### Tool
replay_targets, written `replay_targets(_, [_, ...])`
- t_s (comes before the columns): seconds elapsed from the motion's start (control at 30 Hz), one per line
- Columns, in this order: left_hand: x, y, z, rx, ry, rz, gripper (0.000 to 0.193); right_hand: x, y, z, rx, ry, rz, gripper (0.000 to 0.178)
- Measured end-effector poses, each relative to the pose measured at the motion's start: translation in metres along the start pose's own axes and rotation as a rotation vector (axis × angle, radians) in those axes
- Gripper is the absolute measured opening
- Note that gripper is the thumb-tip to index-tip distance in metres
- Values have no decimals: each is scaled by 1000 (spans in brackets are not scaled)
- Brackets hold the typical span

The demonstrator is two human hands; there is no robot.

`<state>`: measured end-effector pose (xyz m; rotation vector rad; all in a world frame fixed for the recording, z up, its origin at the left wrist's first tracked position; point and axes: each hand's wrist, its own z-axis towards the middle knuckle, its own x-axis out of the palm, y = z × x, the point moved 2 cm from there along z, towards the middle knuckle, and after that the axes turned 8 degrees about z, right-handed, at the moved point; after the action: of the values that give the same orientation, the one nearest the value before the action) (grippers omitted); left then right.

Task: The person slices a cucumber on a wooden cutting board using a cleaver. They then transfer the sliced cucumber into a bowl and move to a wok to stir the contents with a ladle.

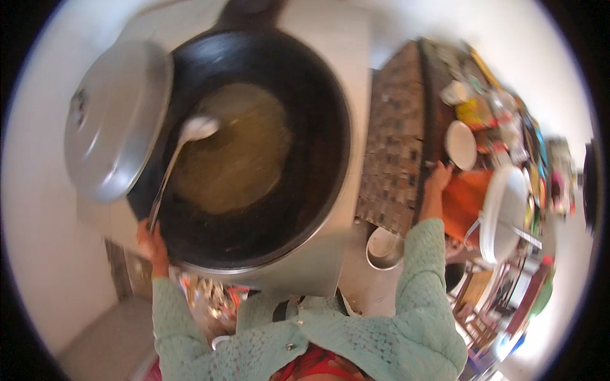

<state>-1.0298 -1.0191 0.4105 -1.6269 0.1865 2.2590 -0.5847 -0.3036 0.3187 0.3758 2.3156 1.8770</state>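
Observation:
A large black wok (298, 184) fills the middle of the view, with a pool of yellowish oil (232, 152) at its bottom. My left hand (151, 244) grips the long handle of a metal ladle (190, 136) whose bowl rests at the oil's upper left edge. My right hand (437, 181) reaches out to the right and rests on the edge of a dark tiled counter (394, 146), next to an orange board (464, 203). Both arms wear light green knitted sleeves.
A big grey metal lid (114, 120) leans against the wok's left rim. A small steel bowl (384, 249) sits below the counter. White plates (460, 145), a white basin (502, 209) and several jars and packets crowd the right side.

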Motion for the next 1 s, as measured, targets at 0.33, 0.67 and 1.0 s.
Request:
replay_targets(0.33, [-22, -35, 9, -145, 56, -60, 27, 22, 87, -124, -491, 400, -150, 42])
replay_targets(0.67, [-21, -36, 16, -195, -8, -205, 26, 227, -15, -310, -644, 1584, -974, 63])
replay_targets(1.0, [-21, -33, 19, -219, -10, -326, 26, 345, -191, -462, -419, 1515, -1048, 85])
